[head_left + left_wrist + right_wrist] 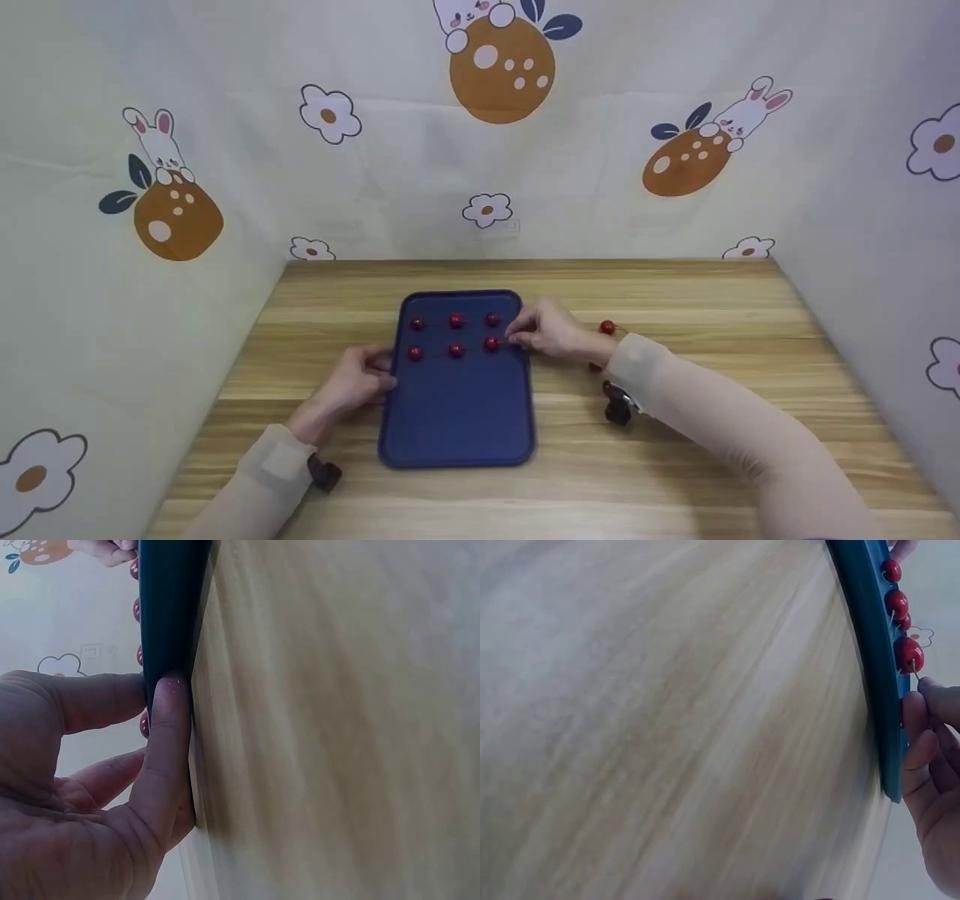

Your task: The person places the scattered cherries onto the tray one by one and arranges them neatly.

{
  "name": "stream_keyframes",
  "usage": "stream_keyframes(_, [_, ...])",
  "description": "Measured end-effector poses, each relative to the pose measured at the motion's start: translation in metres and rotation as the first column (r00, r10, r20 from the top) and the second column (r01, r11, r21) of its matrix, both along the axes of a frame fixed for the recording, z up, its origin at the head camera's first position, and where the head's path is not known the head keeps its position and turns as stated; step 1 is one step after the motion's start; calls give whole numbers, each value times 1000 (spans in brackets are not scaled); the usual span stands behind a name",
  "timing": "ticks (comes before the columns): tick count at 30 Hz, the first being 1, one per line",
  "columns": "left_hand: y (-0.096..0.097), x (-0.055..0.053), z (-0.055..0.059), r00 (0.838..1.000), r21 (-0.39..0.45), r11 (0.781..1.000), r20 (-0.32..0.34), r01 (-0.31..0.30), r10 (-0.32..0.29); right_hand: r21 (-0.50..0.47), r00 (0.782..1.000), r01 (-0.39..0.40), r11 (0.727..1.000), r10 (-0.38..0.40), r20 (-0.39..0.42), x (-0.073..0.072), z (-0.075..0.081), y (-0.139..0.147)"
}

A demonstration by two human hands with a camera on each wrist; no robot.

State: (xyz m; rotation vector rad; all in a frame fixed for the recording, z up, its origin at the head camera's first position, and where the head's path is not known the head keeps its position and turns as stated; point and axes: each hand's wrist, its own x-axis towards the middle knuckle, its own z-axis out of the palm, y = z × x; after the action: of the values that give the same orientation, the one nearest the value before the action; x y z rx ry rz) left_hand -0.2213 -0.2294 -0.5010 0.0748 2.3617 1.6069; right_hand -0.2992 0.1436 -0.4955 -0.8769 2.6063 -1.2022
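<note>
On the wooden table lies a dark blue tray [457, 416] with two rows of red cherries across its far half. My right hand [553, 330] is over the tray's right rim, thumb and finger pinching the thin stem of the front row's rightmost cherry [491, 343]. In the right wrist view that cherry [910, 655] sits just beyond the fingertips, its stem running to them. At the tray's left edge, my left hand [358, 381] grips the rim. The left wrist view shows its fingers [171, 712] against the tray's outer wall.
Right of the tray a loose cherry [607, 327] lies on the table [675, 300], with more red cherries partly hidden by the right wrist and its camera [618, 409]. A patterned cloth [405, 172] walls off the back and sides.
</note>
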Motion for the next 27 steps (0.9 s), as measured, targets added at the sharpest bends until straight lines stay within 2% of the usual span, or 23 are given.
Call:
stream_keyframes(10, [1,0,0,1000,-15,1000,7,-19,19,61,1000,-2,998,1,16,0,-2,-3])
stream_keyframes(20, [1,-1,-3,1000,-7,1000,-1,-5,5,100,998,-32,994,37,-48,0,-4,-2])
stream_keyframes(27, [0,0,-1,1000,0,1000,4,-1,1,102,998,-45,994,50,-44,0,-3,0])
